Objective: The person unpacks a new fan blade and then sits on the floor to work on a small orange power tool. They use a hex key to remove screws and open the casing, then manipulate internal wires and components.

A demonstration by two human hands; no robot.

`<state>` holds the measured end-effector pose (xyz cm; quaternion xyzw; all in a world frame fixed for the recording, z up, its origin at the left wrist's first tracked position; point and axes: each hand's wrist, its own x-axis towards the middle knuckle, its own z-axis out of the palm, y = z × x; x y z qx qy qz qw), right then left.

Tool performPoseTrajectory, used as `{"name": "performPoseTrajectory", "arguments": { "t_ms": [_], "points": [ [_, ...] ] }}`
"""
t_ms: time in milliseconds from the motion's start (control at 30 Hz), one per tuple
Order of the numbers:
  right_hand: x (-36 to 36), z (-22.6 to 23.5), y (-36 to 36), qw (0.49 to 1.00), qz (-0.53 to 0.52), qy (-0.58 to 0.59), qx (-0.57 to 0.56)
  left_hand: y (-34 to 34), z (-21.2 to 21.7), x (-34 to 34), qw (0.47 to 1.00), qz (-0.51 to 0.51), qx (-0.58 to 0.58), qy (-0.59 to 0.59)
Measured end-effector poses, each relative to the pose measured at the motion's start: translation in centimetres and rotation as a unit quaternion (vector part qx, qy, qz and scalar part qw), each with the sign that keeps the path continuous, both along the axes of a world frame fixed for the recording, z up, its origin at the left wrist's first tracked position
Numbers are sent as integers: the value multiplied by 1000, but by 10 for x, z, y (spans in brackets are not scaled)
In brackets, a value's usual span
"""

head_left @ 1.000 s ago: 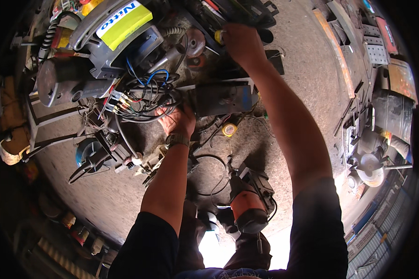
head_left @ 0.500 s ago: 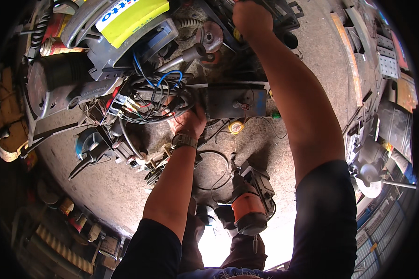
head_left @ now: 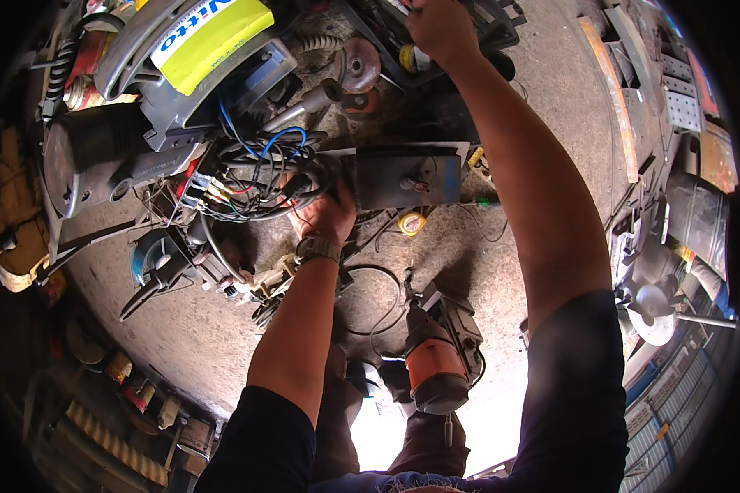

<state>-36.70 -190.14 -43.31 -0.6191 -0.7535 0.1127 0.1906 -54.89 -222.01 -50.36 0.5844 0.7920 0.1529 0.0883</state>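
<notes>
rough, stained floor spreads beneath both grips and out to their right. the left hand is at the near right end of a tangled cable bundle, fingers tucked in under the wires and partly hidden, so i cannot tell how tightly this grip is closed. a dark metal box lies just right of it, its long axis running sideways, away from the grip. the left hand is clearly nearer to that box than the right hand, which is well beyond it, over a black tray. the right fingertips meet the upper edge of the view, and whether that grip holds anything i cannot tell. a yellow roll is just to its near side. right of the left grip is a yellow tape measure; nearer the body is an orange-and-black drill. compared with a second ago, the right hand has gone farther out, past the roll, while the left hand stays beside the cables and box.
</notes>
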Motion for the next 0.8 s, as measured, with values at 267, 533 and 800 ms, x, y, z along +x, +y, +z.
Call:
{"name": "performPoseTrajectory", "arguments": {
  "t_ms": [267, 533, 800],
  "points": [
    [-36, 5, 1, 978, -57, -199, -34, 3, 14, 2, 999, 0, -21, -27],
    [-40, 8, 13, 981, 10, -195, -21, 8, 16, -2, 1000, -14, -3, -9],
    [2, -14, 15, 995, 72, 62, 36, 15, 24, 1, 998, -17, 48, -27]
  ]
}}
